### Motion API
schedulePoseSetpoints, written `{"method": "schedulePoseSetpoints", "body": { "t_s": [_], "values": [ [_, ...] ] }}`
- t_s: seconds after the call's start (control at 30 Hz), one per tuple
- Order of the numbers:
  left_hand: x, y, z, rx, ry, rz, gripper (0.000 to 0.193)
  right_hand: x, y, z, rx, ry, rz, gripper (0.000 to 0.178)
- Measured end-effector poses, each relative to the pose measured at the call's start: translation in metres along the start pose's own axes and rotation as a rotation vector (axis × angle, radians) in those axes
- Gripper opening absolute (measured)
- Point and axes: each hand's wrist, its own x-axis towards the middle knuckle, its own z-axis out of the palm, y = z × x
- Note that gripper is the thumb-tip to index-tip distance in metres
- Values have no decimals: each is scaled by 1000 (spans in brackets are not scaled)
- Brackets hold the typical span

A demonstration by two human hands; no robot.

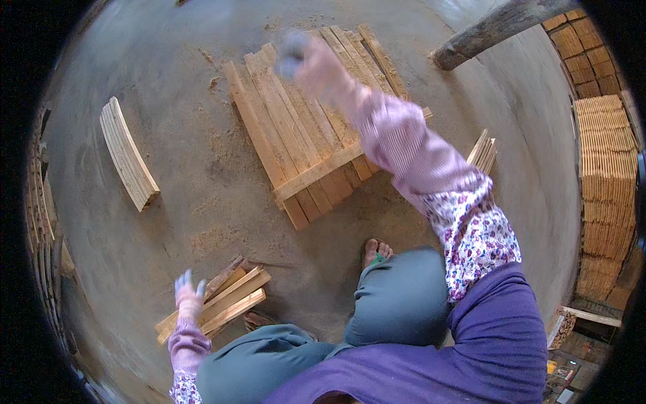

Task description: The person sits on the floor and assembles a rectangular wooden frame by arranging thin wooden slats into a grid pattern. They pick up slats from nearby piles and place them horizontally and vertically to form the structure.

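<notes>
My left hand (190, 295), in a pale glove with bluish fingertips, has its fingers apart and holds nothing. It is beside a small loose pile of short wooden slats (225, 303) near my foot; I cannot tell whether it touches them. My right hand (296, 57) is stretched far forward over the upper part of a low platform of wooden planks (296, 141). Motion smears its grey-blue fingers, so their grip cannot be made out. A cross batten (319, 173) lies over the planks near their closer end, and sawdust is scattered on top.
A neat stack of slats (128, 155) stands on the concrete floor (195, 135) at left. More short slats (483, 153) lie beyond my right forearm. A round wooden post (494, 34) rises at upper right. Tall stacks of wood pieces (605, 195) line the right side.
</notes>
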Motion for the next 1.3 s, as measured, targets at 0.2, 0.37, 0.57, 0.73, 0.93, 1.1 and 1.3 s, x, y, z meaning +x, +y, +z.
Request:
{"method": "schedulePoseSetpoints", "body": {
  "t_s": [0.2,0.37,0.57,0.73,0.93,1.1,1.3],
  "values": [
    [56,279,-110,106,194,763,71,-196,111,72,243,-294,293,34],
    [95,400,-67,174,293,815,89,-254,110,77,466,-534,669,40],
    [111,442,-51,-8,227,701,67,-243,128,48,367,-461,633,39],
    [103,434,-65,-419,121,659,58,-213,210,-20,155,143,546,31],
    [109,455,-72,-1487,-485,295,34,-182,315,-125,-569,456,721,57],
    [111,467,-53,-1651,-622,253,35,-168,364,-144,-404,258,1025,76],
    [113,481,-54,-1803,-867,142,39,-177,382,-179,-442,204,879,65]
  ]
}}
